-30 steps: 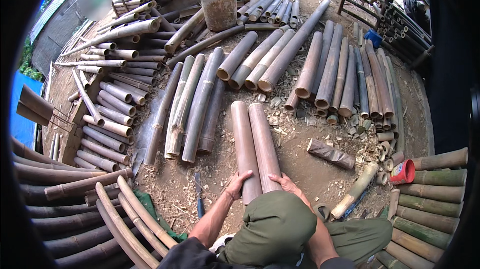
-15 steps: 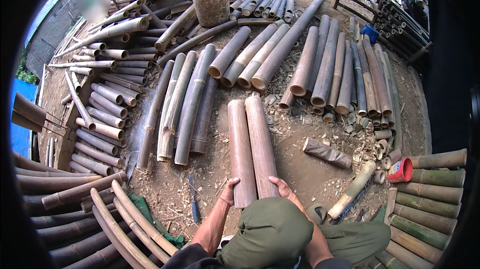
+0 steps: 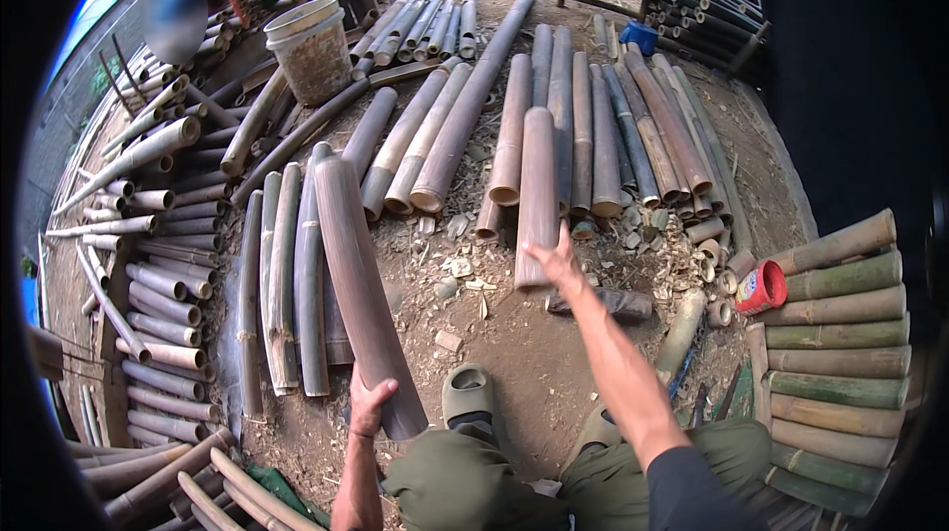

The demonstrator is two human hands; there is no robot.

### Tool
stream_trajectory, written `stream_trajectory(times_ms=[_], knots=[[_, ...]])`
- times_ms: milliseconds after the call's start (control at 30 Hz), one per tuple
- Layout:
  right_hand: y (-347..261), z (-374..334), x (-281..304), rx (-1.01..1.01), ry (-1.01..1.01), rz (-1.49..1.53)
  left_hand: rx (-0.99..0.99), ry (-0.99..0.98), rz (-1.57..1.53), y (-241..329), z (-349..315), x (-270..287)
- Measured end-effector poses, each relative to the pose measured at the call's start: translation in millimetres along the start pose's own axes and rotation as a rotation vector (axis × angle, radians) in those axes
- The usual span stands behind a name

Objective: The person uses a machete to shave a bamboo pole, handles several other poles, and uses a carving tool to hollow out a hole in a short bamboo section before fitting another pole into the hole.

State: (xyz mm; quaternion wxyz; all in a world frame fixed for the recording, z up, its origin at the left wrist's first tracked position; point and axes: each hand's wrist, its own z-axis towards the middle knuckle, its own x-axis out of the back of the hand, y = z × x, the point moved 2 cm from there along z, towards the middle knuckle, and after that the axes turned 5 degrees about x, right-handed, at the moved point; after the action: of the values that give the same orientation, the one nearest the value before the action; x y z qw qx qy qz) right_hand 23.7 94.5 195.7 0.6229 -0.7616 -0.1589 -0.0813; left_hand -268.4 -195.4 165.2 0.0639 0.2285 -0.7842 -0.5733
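My left hand [image 3: 371,404] grips a long brown bamboo tube [image 3: 358,284] near its lower end. That piece is tilted, its top leaning left over a row of bamboo poles [image 3: 285,284]. Out ahead, my right hand [image 3: 556,262] is closed around the lower part of a second, upright-looking brown bamboo piece [image 3: 539,190]. Its top overlaps the row of cut bamboo tubes [image 3: 598,135] lying behind. The two held pieces are well apart. Part of my right fingers is hidden behind the tube.
Wood chips [image 3: 465,269] litter the dirt floor. A short dark log [image 3: 618,304] lies just beyond my right forearm. Green bamboo poles [image 3: 835,363] and a red container [image 3: 759,289] are at right. Stacked tubes [image 3: 163,309] line the left; a dirty bucket [image 3: 311,51] stands behind.
The two tubes, formerly side by side in front of me, are now apart. My right hand has reached forward with one; my left has tilted the other leftward. My view has shifted.
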Motion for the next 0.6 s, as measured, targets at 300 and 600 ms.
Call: stream_trajectory(times_ms=[300,600], knots=[[-170,-60,163,0.390,-0.438,0.034,-0.191,-0.474,0.240,186,-6,-215],[-62,-166,317,0.490,-0.054,0.290,0.030,-0.822,0.193,88,-49,-452]])
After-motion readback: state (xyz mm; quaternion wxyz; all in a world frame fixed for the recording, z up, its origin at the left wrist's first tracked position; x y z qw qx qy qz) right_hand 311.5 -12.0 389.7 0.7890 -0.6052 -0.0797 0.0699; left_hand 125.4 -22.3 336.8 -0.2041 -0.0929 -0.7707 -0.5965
